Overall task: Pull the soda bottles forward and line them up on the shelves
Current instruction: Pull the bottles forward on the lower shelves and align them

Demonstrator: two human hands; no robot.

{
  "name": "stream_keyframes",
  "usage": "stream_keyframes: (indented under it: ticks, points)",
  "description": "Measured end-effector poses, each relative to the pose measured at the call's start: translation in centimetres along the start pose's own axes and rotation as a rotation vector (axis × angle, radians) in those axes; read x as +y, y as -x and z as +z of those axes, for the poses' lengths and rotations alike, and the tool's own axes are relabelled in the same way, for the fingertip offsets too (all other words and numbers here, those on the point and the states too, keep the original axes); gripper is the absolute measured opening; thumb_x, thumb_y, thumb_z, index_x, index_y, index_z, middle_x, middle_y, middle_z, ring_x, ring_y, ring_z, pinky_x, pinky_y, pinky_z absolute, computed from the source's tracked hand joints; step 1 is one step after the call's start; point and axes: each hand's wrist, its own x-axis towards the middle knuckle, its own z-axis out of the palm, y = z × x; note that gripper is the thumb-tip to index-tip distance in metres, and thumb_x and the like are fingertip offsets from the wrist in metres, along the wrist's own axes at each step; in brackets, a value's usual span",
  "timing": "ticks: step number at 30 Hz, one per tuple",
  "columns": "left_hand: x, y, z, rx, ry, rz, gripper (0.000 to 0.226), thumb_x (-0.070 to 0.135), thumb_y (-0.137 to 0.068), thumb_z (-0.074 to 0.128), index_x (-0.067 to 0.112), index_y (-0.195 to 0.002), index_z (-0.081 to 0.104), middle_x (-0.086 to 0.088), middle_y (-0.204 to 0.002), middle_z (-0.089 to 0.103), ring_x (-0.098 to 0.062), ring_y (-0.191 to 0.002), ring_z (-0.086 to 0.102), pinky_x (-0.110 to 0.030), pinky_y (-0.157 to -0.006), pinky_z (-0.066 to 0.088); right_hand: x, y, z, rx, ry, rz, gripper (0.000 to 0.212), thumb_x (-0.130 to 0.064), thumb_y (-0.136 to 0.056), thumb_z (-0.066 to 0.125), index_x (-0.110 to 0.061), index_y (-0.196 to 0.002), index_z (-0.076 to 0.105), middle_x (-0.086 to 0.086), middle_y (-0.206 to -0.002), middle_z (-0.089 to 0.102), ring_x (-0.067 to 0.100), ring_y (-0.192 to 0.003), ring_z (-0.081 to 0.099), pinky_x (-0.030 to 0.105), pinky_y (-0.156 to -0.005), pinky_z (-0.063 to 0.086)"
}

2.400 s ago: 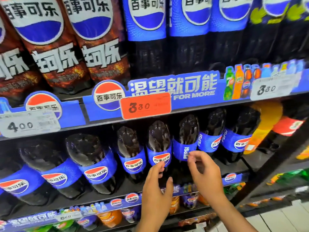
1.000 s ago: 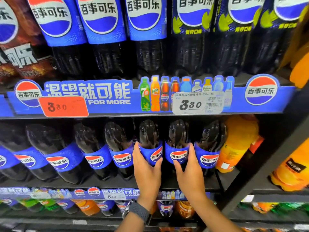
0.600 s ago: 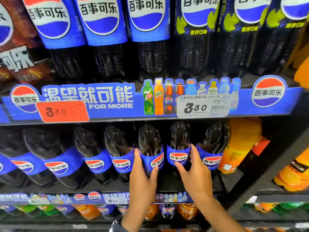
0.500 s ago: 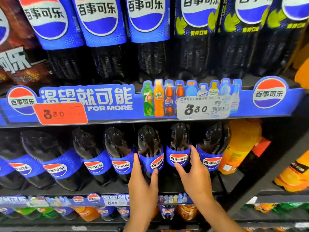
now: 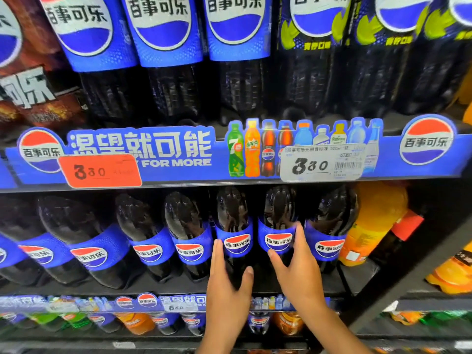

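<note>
cola bottles [image 5: 236, 226] packed side by side, shelf edge [image 5: 178, 159] low overhead, open room in front

Left hand [image 5: 227, 284]: wrapped round a cola bottle [image 5: 236, 236], lower centre.
Right hand [image 5: 293, 269]: gripping the next bottle [image 5: 278, 226] rightward.
Shelf [image 5: 158, 284]: middle row.

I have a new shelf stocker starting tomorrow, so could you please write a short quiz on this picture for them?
1. True or false: each hand is on its own cola bottle on the middle shelf.
2. What colour is the price tag at the left of the shelf strip?
A. white
B. orange-red
C. green
3. What price does the white tag show?

Key
1. True: the left hand wraps one cola bottle, and the right hand wraps the next bottle to its right.
2. B: the left price tag is orange-red.
3. The white tag reads 3.80.
</note>
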Motion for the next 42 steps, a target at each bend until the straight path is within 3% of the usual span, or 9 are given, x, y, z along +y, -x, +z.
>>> stream_keyframes:
  ticks: [6,8,12,16,22,26,33,37,42]
  points:
    - [-0.7,1.2,-0.4,-0.007,0.001,-0.014,0.082,0.023,-0.087,0.068,0.044,-0.148,0.017,0.028,-0.152,0.023,0.01,-0.137,0.026,-0.013,-0.107,0.033,0.2,1.1,0.0,-0.033,-0.034,-0.001,0.088,-0.031,-0.085,0.069,-0.028,-0.152,0.012,-0.011,-0.147,0.039,0.005,-0.135,0.037,0.035,-0.101,0.048]
    - [-0.8,1.4,-0.4,-0.051,0.018,-0.028,0.084,0.023,-0.087,0.067,0.044,-0.149,0.014,0.031,-0.151,0.022,0.009,-0.136,0.027,0.0,-0.094,0.033,0.2,1.2,0.0,-0.04,-0.054,-0.001,0.087,-0.03,-0.085,0.069,-0.029,-0.152,0.012,-0.012,-0.147,0.039,0.005,-0.135,0.037,0.037,-0.102,0.047]
    - [-0.7,1.2,-0.7,-0.094,0.023,-0.037,0.088,0.023,-0.087,0.067,0.045,-0.15,0.009,0.033,-0.151,0.018,0.01,-0.135,0.026,-0.007,-0.101,0.03,0.3,1.0,-0.2,-0.06,-0.103,0.019,0.084,-0.031,-0.085,0.069,-0.032,-0.15,0.016,-0.014,-0.145,0.041,0.002,-0.133,0.038,0.034,-0.102,0.047]
    - [-1.2,1.3,-1.2,-0.114,0.07,-0.068,0.085,0.021,-0.086,0.068,0.046,-0.148,0.015,0.038,-0.145,0.024,0.013,-0.131,0.031,0.004,-0.084,0.034,0.7,0.5,-0.6,-0.115,-0.123,0.025,0.086,-0.031,-0.085,0.069,-0.038,-0.15,0.013,-0.02,-0.144,0.039,-0.001,-0.133,0.036,0.033,-0.102,0.046]
    - [-1.2,1.1,-1.3,-0.129,0.028,0.0,0.08,0.02,-0.087,0.068,0.037,-0.15,0.021,0.027,-0.155,0.019,0.014,-0.136,0.024,-0.005,-0.103,0.03,0.6,0.3,-0.7,-0.154,-0.123,0.012,0.091,-0.031,-0.084,0.07,-0.04,-0.15,0.007,-0.022,-0.144,0.038,-0.005,-0.132,0.036,0.026,-0.101,0.044]
    - [-1.0,0.9,-0.8,0.031,-0.062,0.083,0.062,0.016,-0.087,0.067,0.038,-0.137,0.037,0.027,-0.137,0.035,0.005,-0.128,0.039,-0.023,-0.104,0.041,0.8,1.1,-1.1,-0.134,-0.097,-0.018,0.088,-0.029,-0.087,0.067,-0.038,-0.15,0.007,-0.029,-0.142,0.027,-0.01,-0.131,0.027,0.014,-0.098,0.035]
    - [0.0,1.0,1.6,-0.17,-0.06,0.151,0.06,0.024,-0.088,0.065,0.044,-0.137,0.038,0.029,-0.134,0.042,0.009,-0.121,0.045,-0.012,-0.094,0.043,3.1,3.7,-4.7,0.265,-0.042,-0.088,0.055,-0.014,-0.085,0.065,-0.03,-0.132,0.04,-0.015,-0.128,0.044,0.001,-0.12,0.045,0.021,-0.097,0.042]
    - [0.5,1.4,3.2,-0.294,-0.03,0.121,0.078,0.029,-0.087,0.065,0.043,-0.149,0.02,0.03,-0.151,0.023,0.01,-0.133,0.032,-0.02,-0.107,0.037,3.7,3.3,-5.3,0.182,-0.032,0.073,0.077,-0.02,-0.091,0.06,-0.022,-0.153,0.014,-0.01,-0.158,0.015,-0.001,-0.144,0.008,0.024,-0.114,0.015]
    - [0.8,1.4,3.9,-0.301,-0.048,0.141,0.082,0.028,-0.086,0.065,0.036,-0.152,0.017,0.029,-0.155,0.014,0.01,-0.137,0.026,-0.03,-0.111,0.038,3.2,3.0,-4.7,0.108,-0.081,0.081,0.083,-0.027,-0.093,0.057,-0.033,-0.152,-0.002,-0.017,-0.159,0.008,-0.003,-0.143,0.009,0.03,-0.116,0.023]
